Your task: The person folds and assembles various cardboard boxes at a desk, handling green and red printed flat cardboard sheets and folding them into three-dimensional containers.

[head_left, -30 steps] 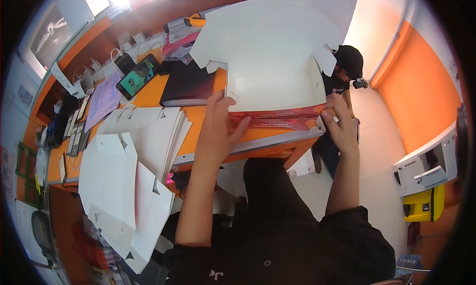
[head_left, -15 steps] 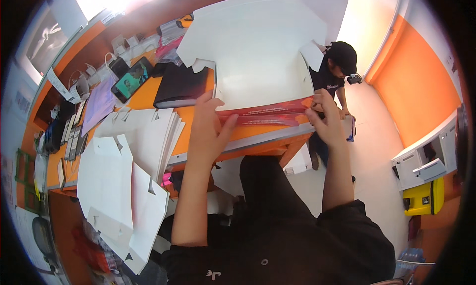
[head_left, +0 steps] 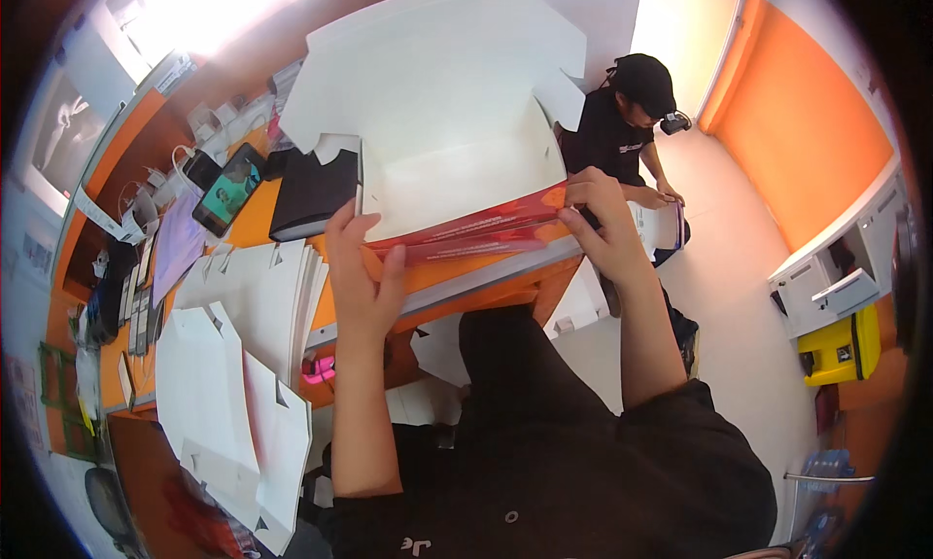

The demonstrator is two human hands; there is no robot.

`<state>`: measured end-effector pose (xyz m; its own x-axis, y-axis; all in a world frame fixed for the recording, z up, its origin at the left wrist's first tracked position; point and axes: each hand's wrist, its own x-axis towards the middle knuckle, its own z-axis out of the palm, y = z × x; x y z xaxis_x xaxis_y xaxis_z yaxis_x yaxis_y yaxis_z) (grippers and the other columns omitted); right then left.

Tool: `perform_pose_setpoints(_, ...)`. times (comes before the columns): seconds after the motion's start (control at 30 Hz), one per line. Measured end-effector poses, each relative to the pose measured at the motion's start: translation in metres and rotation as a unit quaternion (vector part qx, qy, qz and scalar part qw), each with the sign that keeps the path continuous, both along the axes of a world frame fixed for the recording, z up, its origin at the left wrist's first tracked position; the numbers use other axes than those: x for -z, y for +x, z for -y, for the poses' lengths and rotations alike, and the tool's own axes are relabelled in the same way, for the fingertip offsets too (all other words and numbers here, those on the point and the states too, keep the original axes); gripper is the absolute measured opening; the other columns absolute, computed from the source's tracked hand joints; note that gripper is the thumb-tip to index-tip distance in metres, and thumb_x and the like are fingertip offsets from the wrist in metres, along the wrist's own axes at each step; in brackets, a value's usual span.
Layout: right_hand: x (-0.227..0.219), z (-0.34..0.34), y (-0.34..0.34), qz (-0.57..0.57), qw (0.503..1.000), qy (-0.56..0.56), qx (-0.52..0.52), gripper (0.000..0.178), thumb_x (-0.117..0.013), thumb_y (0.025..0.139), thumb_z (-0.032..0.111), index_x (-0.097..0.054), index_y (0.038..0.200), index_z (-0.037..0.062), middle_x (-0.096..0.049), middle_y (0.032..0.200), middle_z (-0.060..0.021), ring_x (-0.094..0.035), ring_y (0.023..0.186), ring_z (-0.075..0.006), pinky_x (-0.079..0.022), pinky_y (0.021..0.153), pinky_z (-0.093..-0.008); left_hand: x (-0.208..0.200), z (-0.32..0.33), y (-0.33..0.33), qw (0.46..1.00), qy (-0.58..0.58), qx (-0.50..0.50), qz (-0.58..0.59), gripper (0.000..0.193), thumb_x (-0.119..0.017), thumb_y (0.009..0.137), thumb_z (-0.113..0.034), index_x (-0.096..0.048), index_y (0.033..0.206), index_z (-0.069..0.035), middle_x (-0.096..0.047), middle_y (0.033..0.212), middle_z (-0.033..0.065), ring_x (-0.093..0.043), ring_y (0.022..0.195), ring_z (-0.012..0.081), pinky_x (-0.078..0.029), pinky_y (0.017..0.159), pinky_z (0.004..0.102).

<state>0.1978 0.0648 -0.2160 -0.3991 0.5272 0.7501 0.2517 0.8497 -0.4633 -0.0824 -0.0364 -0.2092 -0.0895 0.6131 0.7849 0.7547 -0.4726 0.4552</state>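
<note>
A cardboard box (head_left: 457, 175), white inside with a red printed front wall, stands at the table's front edge. Its large white lid flap (head_left: 437, 58) rises at the back, with small side tabs sticking out. Around the box's left front corner my left hand (head_left: 364, 277) is closed, thumb on the red wall and fingers over the rim. At the right front corner my right hand (head_left: 604, 219) pinches the same wall, thumb outside and fingers at the edge. The box's underside is hidden.
Flat white cardboard blanks (head_left: 238, 287) lie at the table's left, with more folded blanks (head_left: 214, 394) overhanging nearer me. Behind are a black case (head_left: 316, 194), a phone (head_left: 229, 192) playing video, and chargers. Another person (head_left: 632, 122) bends over at the right.
The view has turned slightly. My hands and the box have shifted left, the box's right front corner now tilts higher, and more of its inside depth shows. Both hands keep their grip.
</note>
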Motion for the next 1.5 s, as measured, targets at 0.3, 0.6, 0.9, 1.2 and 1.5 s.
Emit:
perform_pose_setpoints(0.3, -0.024, 0.008, 0.005, 0.073, 0.997, -0.023, -0.003, 0.012, -0.065, 0.084, 0.014, -0.057, 0.087, 0.0064, -0.057, 0.089, -0.0086, -0.054, 0.088, -0.0286, -0.039, 0.078, -0.0392, 0.004, 0.0, -0.001, 0.997, -0.009, 0.015, 0.073, 0.053, -0.065, 0.082, -0.013, -0.041, 0.128, -0.002, -0.045, 0.13, 0.0191, -0.046, 0.121, 0.0306, -0.034, 0.105, 0.0401)
perform_pose_setpoints(0.6, -0.001, 0.036, -0.015, 0.055, 0.986, 0.147, -0.052, 0.028, -0.075, 0.068, 0.016, -0.063, 0.092, 0.0156, -0.06, 0.106, -0.0023, -0.053, 0.105, -0.0266, -0.039, 0.086, -0.0419, 0.003, -0.008, -0.006, 0.973, -0.068, 0.057, 0.214, 0.072, -0.062, 0.086, -0.026, -0.027, 0.143, -0.003, -0.032, 0.144, 0.0181, -0.037, 0.133, 0.0312, -0.031, 0.11, 0.0418)
perform_pose_setpoints(0.9, 0.033, 0.037, -0.016, -0.091, 0.994, 0.06, -0.029, 0.054, -0.081, 0.065, 0.016, -0.053, 0.11, 0.0116, -0.044, 0.134, -0.0141, -0.046, 0.118, -0.0302, -0.037, 0.096, -0.0441, -0.023, 0.016, 0.016, 0.994, 0.072, -0.021, -0.073, 0.077, -0.073, 0.073, -0.047, -0.044, 0.134, -0.008, -0.046, 0.137, 0.0177, -0.038, 0.131, 0.0396, -0.027, 0.108, 0.053)
perform_pose_setpoints(1.2, 0.012, 0.03, -0.013, -0.069, 0.971, -0.222, -0.062, 0.112, -0.085, 0.061, 0.031, -0.018, 0.145, 0.0012, -0.023, 0.149, -0.02, -0.027, 0.139, -0.0335, -0.024, 0.112, -0.05, -0.037, 0.016, 0.029, 0.978, -0.114, 0.042, -0.171, 0.021, -0.073, 0.075, -0.014, -0.063, 0.093, -0.009, -0.063, 0.082, 0.0059, -0.061, 0.081, 0.0274, -0.044, 0.081, 0.0429)
perform_pose_setpoints(1.5, 0.021, 0.034, -0.005, -0.11, 0.974, -0.164, -0.115, 0.133, -0.09, 0.058, 0.034, 0.003, 0.149, 0.0057, -0.02, 0.152, -0.0209, -0.024, 0.141, -0.0309, -0.03, 0.111, -0.0474, -0.022, 0.035, 0.053, 0.988, -0.05, 0.108, -0.103, 0.016, -0.073, 0.074, -0.01, -0.06, 0.083, -0.009, -0.061, 0.078, 0.0046, -0.06, 0.074, 0.0268, -0.042, 0.063, 0.0376)
